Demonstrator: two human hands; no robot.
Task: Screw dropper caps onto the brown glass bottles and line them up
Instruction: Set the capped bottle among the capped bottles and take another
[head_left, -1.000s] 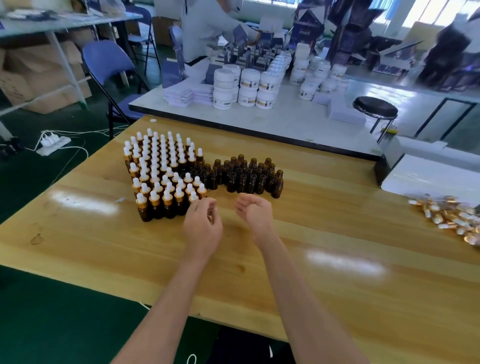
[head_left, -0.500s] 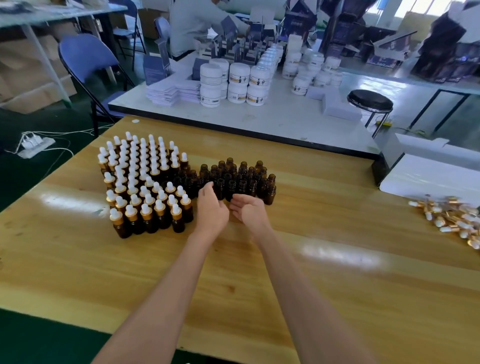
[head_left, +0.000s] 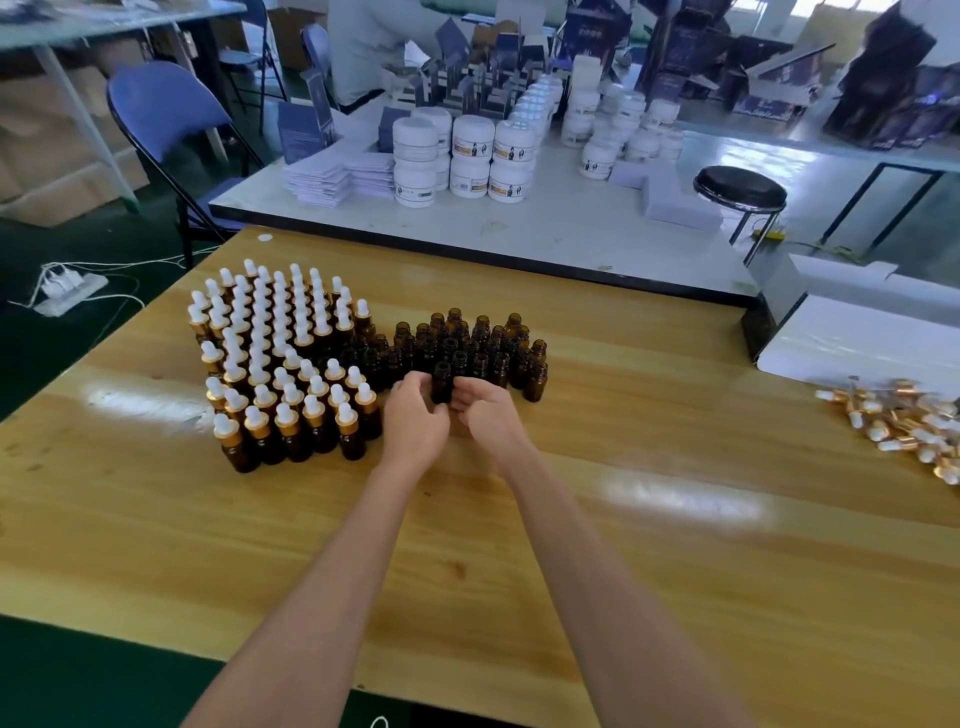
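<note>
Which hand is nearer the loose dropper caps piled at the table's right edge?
Right. The right hand sits left of the loose dropper caps, well apart; the left hand lies farther left, beyond it.

Dropper caps partly beyond right edge

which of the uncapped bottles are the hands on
The uncapped bottle at the near front edge of the uncapped cluster, held between the left hand and right hand; the rest stand packed behind it.

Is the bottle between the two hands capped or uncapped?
Uncapped: the brown bottle held by the left hand and right hand shows a bare open neck, with no dropper cap on it.
</note>
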